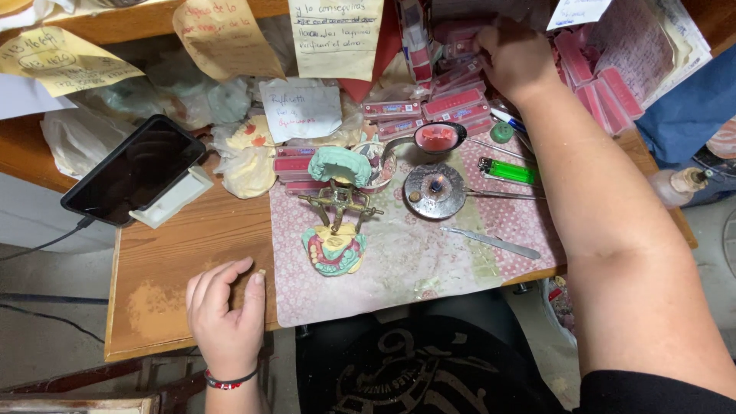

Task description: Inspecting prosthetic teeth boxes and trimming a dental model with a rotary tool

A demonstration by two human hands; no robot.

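Our right hand (515,57), fingers hidden, grip unclear, reaches the light, stiff red boxes (460,103) upper right; we'd pinch one by its edges. Left hand (226,310) rests loosely open on the bench (165,284).

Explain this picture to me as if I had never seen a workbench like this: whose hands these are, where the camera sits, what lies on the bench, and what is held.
There is one picture, taken by a camera on the person's head, looking down at a cluttered wooden bench. The left hand rests empty on the bench edge. The right hand reaches to the back, among stacked small red flat boxes; whether it grips one cannot be seen. On a pink patterned mat stands a brass hinged frame carrying green and pink dental models. Nearby lie a round metal burner, a green lighter, a metal spatula and a spoon holding pink wax. A dark phone leans at left.
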